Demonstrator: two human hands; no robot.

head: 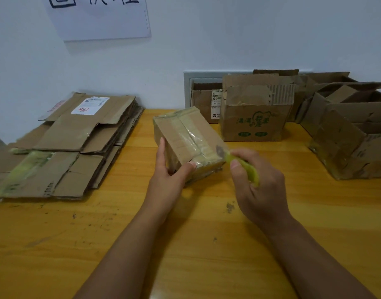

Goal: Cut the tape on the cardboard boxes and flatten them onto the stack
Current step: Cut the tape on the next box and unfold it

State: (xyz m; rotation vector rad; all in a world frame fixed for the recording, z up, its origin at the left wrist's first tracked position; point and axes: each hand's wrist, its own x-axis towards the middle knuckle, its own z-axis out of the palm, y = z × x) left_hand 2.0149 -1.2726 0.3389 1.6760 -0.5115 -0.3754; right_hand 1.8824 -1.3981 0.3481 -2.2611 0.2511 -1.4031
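Observation:
A small taped cardboard box (186,134) lies tilted on the wooden table (120,234) at the centre. My left hand (169,175) grips its near left corner, thumb on the taped top edge. My right hand (258,186) holds a yellow-green cutter (243,164), whose blade tip touches the box's near right corner by the tape seam. A stack of flattened cardboard (66,143) lies at the left of the table.
Several opened boxes stand at the back right: one with green print (254,124), a smaller labelled one (206,104) behind it, and a large one (353,134) at the far right. A paper sign (99,16) hangs on the wall.

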